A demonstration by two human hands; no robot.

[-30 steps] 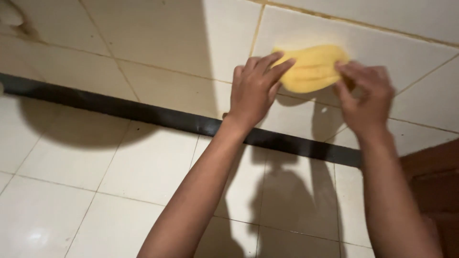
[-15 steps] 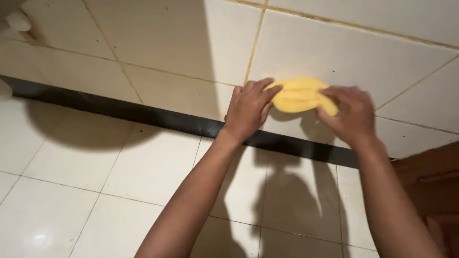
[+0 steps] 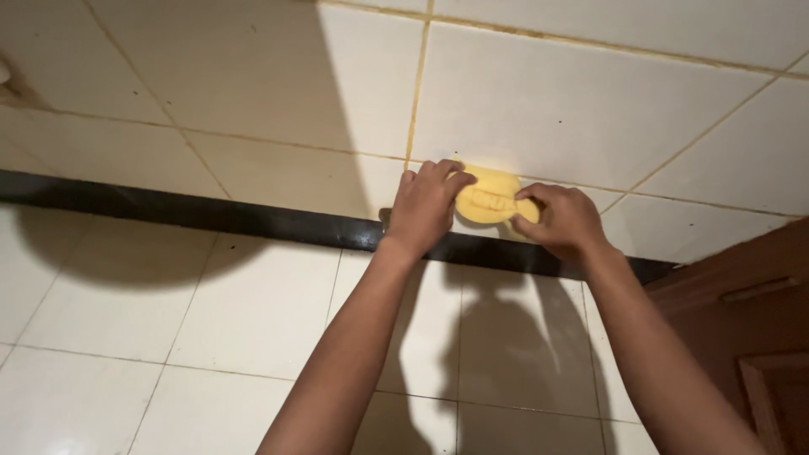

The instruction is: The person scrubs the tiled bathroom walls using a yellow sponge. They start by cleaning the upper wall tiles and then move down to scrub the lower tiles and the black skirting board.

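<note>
A yellow sponge-like pad (image 3: 489, 200) with a strap across its back lies flat against the cream tiled wall (image 3: 590, 109), just above the black skirting strip (image 3: 253, 221). My left hand (image 3: 425, 206) grips its left end with the fingers curled over the top. My right hand (image 3: 563, 221) pinches its right end. Both forearms reach up from the bottom of the head view.
A yellowed grout line (image 3: 419, 84) runs up the wall above the pad. The white tiled floor (image 3: 168, 337) spreads below the black strip, with my shadow on it. A brown wooden door or cabinet (image 3: 750, 329) stands at the right edge.
Both hands have slid the yellow pad down the wall, from the upper tile to just above the black strip.
</note>
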